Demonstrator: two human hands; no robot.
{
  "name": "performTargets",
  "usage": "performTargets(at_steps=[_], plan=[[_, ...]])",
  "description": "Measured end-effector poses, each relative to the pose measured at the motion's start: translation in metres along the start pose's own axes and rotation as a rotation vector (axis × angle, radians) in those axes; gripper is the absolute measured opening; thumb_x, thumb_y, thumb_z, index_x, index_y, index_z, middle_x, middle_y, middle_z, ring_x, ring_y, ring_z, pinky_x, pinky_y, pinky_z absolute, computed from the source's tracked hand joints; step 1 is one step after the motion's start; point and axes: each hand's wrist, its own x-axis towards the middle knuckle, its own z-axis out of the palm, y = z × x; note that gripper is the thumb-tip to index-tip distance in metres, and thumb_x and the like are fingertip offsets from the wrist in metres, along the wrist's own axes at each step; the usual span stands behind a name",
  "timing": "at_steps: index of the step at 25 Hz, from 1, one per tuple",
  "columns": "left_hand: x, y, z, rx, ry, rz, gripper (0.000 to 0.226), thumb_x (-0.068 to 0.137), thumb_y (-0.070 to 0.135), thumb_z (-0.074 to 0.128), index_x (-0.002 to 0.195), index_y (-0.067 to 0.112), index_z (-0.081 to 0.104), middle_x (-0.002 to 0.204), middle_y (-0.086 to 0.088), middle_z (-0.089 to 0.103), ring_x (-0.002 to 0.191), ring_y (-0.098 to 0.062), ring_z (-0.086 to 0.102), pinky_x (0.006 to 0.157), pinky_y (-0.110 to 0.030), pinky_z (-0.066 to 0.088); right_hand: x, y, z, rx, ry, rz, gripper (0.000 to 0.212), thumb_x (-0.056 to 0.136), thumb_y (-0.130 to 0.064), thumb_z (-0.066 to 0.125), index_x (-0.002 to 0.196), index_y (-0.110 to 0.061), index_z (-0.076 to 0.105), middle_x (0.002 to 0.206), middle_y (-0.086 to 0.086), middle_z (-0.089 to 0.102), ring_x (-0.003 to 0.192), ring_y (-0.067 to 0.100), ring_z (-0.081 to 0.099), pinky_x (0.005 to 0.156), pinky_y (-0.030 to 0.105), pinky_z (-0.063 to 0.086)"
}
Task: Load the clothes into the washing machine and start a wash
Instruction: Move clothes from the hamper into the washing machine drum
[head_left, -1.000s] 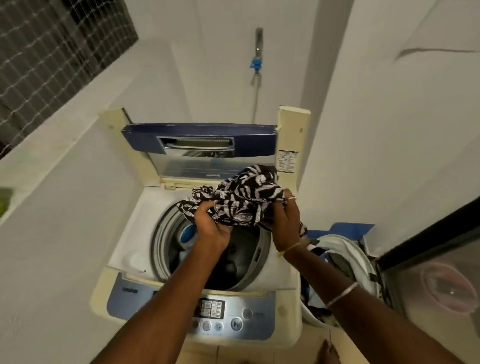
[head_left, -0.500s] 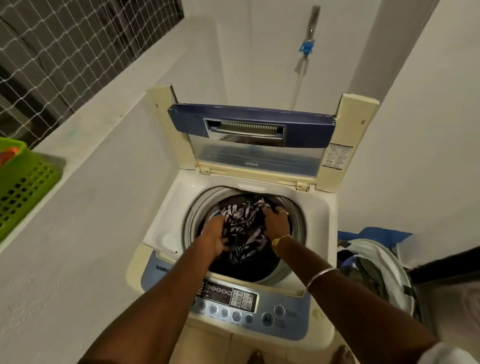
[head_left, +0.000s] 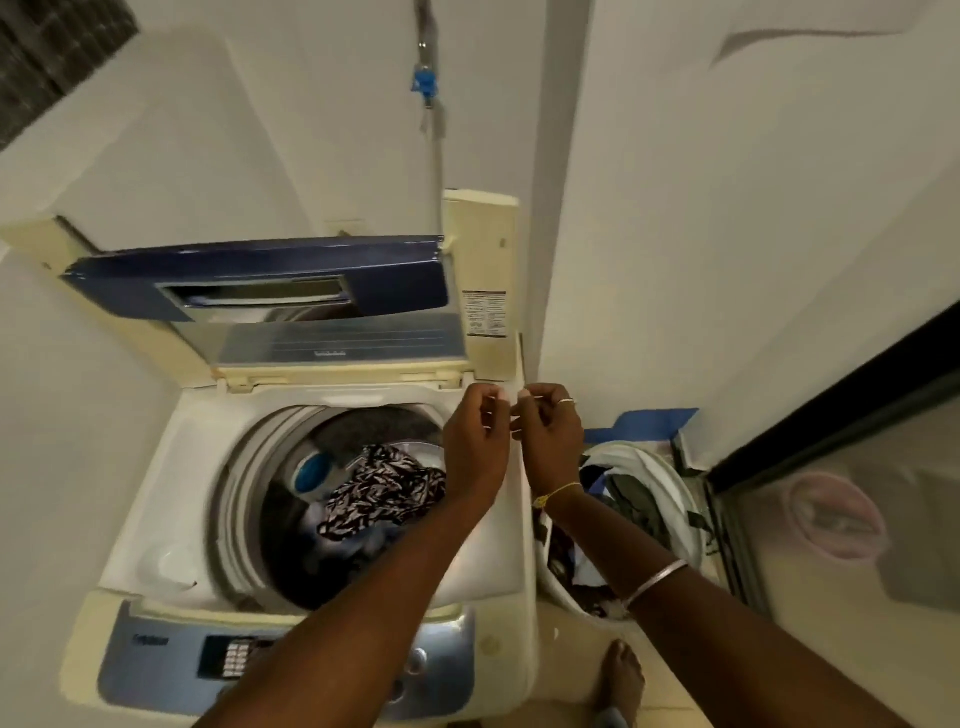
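Note:
A cream top-loading washing machine (head_left: 166, 483) stands with its blue lid (head_left: 260, 280) raised. A black-and-white patterned garment (head_left: 384, 491) lies in the drum on top of other dark clothes. My left hand (head_left: 475, 449) and my right hand (head_left: 548, 441) hover side by side above the machine's right rear corner. Both have loosely curled fingers and hold nothing. The blue control panel (head_left: 156, 660) runs along the front edge, partly hidden by my left forearm.
A white laundry basket (head_left: 660, 483) with more clothes stands on the floor right of the machine. A dark-framed glass door (head_left: 831, 519) is at far right. A hose with a blue tap (head_left: 425, 85) hangs on the wall behind. My foot (head_left: 621, 675) is beside the basket.
Both hands pushed the patterned garment down into the drum, let go of it, and rose toward the right rear corner of the machine.

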Motion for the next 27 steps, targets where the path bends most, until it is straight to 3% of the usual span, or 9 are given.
performTargets(at_steps=[5,9,12,17,19,22,24,25,27], plan=[[-0.008,-0.002,0.123,0.098,-0.274,-0.037,0.016,0.101,0.027,0.049,0.097,0.02,0.061,0.092,0.002,0.064,0.084,-0.012,0.062,0.076,-0.032,0.055,0.047,0.045,-0.097,-0.125,0.159,0.102,0.004,0.095,-0.021,0.059,0.096,-0.018,0.061,0.088,0.001,0.068,0.083,0.015,0.066,0.075,0.032,0.055],[-0.02,-0.036,0.199,0.168,-0.491,-0.244,0.022,0.104,0.028,0.043,0.112,0.02,0.061,0.101,0.003,0.065,0.086,-0.007,0.06,0.075,-0.02,0.047,0.08,0.116,-0.159,-0.238,0.151,0.245,0.007,0.093,-0.025,0.061,0.096,-0.019,0.061,0.086,0.0,0.069,0.081,0.015,0.067,0.078,0.039,0.057],[-0.026,-0.075,0.242,0.242,-0.558,-0.326,0.028,0.104,0.029,0.04,0.117,0.019,0.062,0.109,0.001,0.066,0.093,-0.009,0.058,0.087,-0.026,0.048,0.104,0.182,-0.2,-0.422,0.074,0.364,0.012,0.093,-0.027,0.061,0.1,-0.017,0.06,0.092,0.002,0.068,0.087,0.022,0.065,0.084,0.039,0.054],[-0.043,-0.153,0.304,0.294,-0.596,-0.46,0.03,0.104,0.025,0.042,0.123,0.011,0.06,0.116,-0.006,0.065,0.108,-0.02,0.06,0.091,-0.025,0.044,0.138,0.297,-0.256,-0.685,-0.1,0.543,0.045,0.092,-0.031,0.065,0.13,-0.009,0.054,0.118,0.013,0.066,0.113,0.029,0.061,0.094,0.033,0.046],[-0.052,-0.181,0.322,0.275,-0.567,-0.543,0.029,0.103,0.025,0.043,0.124,0.012,0.059,0.116,-0.005,0.064,0.105,-0.017,0.059,0.088,-0.025,0.044,0.15,0.338,-0.266,-0.751,-0.154,0.592,0.06,0.088,-0.036,0.068,0.138,-0.012,0.047,0.13,0.014,0.058,0.12,0.031,0.056,0.098,0.036,0.046],[-0.062,-0.215,0.343,0.262,-0.54,-0.589,0.029,0.104,0.025,0.044,0.126,0.013,0.056,0.111,0.0,0.059,0.101,-0.011,0.052,0.087,-0.024,0.04,0.169,0.402,-0.269,-0.875,-0.215,0.678,0.098,0.076,-0.054,0.073,0.153,-0.02,0.022,0.15,0.018,0.035,0.134,0.039,0.04,0.107,0.049,0.042],[-0.069,-0.238,0.348,0.246,-0.525,-0.614,0.028,0.103,0.024,0.046,0.127,0.011,0.055,0.112,0.001,0.056,0.104,-0.011,0.052,0.092,-0.026,0.043,0.174,0.44,-0.265,-0.948,-0.264,0.726,0.111,0.075,-0.06,0.07,0.157,-0.023,0.005,0.158,0.017,0.02,0.141,0.04,0.028,0.111,0.054,0.035],[-0.071,-0.246,0.349,0.243,-0.522,-0.631,0.029,0.103,0.023,0.047,0.127,0.01,0.055,0.114,-0.001,0.056,0.108,-0.013,0.053,0.095,-0.026,0.043,0.174,0.452,-0.263,-1.005,-0.305,0.689,0.105,0.078,-0.061,0.065,0.157,-0.023,0.007,0.158,0.015,0.021,0.141,0.04,0.028,0.113,0.054,0.033],[-0.076,-0.262,0.345,0.259,-0.513,-0.663,0.029,0.102,0.021,0.05,0.128,0.01,0.054,0.12,-0.007,0.059,0.116,-0.02,0.055,0.099,-0.026,0.042,0.173,0.46,-0.26,-1.048,-0.326,0.569,0.069,0.09,-0.048,0.054,0.148,-0.016,0.036,0.145,0.017,0.045,0.133,0.04,0.043,0.111,0.049,0.035]])
